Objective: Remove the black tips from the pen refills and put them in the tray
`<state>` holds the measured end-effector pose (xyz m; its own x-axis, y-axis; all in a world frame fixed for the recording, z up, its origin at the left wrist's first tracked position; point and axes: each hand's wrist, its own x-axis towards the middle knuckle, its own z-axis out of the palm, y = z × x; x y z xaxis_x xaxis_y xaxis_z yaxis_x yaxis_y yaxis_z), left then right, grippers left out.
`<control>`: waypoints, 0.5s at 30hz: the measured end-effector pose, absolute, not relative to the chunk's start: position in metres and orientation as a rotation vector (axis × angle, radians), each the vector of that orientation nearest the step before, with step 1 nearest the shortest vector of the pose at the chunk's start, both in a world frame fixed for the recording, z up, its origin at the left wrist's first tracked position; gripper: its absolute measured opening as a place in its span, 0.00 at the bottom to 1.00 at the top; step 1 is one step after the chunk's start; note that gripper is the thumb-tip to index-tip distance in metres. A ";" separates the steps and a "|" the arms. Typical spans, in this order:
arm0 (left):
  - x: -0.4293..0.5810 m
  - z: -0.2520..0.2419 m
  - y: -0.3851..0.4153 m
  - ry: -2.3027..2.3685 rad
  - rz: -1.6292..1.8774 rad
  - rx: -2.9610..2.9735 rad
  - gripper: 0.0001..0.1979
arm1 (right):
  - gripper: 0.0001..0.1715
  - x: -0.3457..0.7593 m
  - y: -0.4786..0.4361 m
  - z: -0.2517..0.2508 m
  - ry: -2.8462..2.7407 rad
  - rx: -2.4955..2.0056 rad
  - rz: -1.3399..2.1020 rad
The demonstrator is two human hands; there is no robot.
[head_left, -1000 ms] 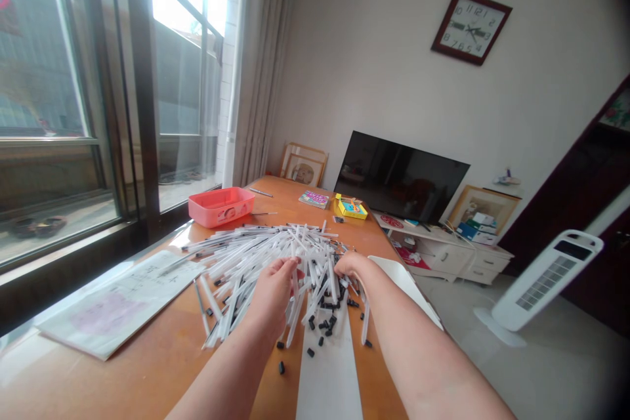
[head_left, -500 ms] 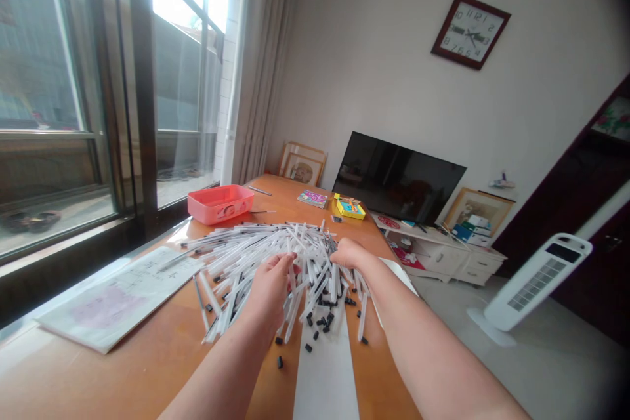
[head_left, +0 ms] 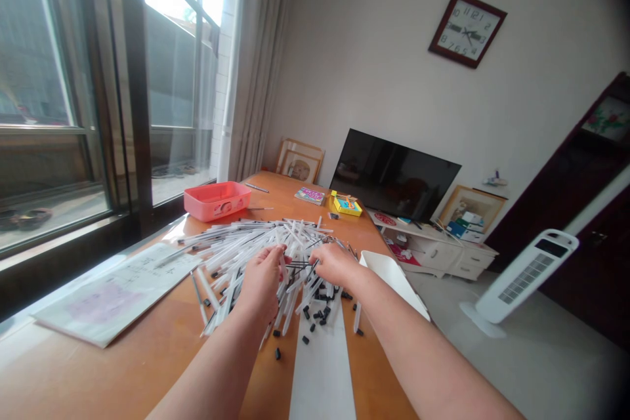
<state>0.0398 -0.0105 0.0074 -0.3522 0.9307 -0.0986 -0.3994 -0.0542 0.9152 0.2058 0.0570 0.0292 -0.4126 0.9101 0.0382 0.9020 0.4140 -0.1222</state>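
A heap of white pen barrels (head_left: 231,249) is spread over the wooden table, with thin dark refills among them. My left hand (head_left: 262,281) is closed over the heap, fingertips pinching what looks like a white pen barrel. Facing it, my right hand (head_left: 335,265) is closed on several thin black pen refills (head_left: 299,265), whose ends point at the left fingertips. Small black pen caps (head_left: 322,315) lie scattered below the hands, some on a white strip (head_left: 322,374). Part of what each hand grips is hidden behind the fingers.
A pink plastic box (head_left: 216,202) stands at the far left of the table (head_left: 275,387), near a paper booklet (head_left: 113,292). A white tray (head_left: 394,281) sits beyond my right forearm. Farther back are a yellow box (head_left: 347,205) and a colourful booklet (head_left: 310,195).
My right hand has moved left, out of the right side of the heap, bringing black refills towards my left hand. My left hand has shifted slightly left, and the white tray shows more.
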 end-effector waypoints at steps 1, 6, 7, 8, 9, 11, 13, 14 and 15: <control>0.040 0.008 -0.010 1.154 1.624 0.676 0.18 | 0.19 0.209 0.055 0.028 -2.558 -1.631 0.145; 0.039 0.005 -0.009 1.144 1.633 0.679 0.19 | 0.17 0.227 0.046 0.023 -2.438 -1.662 0.209; 0.039 0.004 -0.008 1.140 1.637 0.679 0.19 | 0.16 0.232 0.045 0.022 -2.392 -1.684 0.214; 0.039 0.004 -0.007 1.136 1.639 0.679 0.19 | 0.14 0.236 0.043 0.020 -2.347 -1.707 0.218; 0.039 0.003 -0.007 1.133 1.640 0.678 0.18 | 0.12 0.241 0.041 0.018 -2.305 -1.728 0.221; 0.040 0.001 -0.006 1.131 1.637 0.673 0.18 | 0.07 0.248 0.036 0.011 -2.232 -1.766 0.231; 0.040 0.001 -0.006 1.130 1.632 0.672 0.17 | 0.05 0.253 0.028 0.003 -2.169 -1.798 0.259; 0.040 0.000 -0.006 1.129 1.632 0.673 0.17 | 0.05 0.254 0.023 -0.001 -2.136 -1.810 0.280; 0.040 0.000 -0.006 1.126 1.631 0.675 0.17 | 0.04 0.254 0.018 -0.004 -2.108 -1.821 0.309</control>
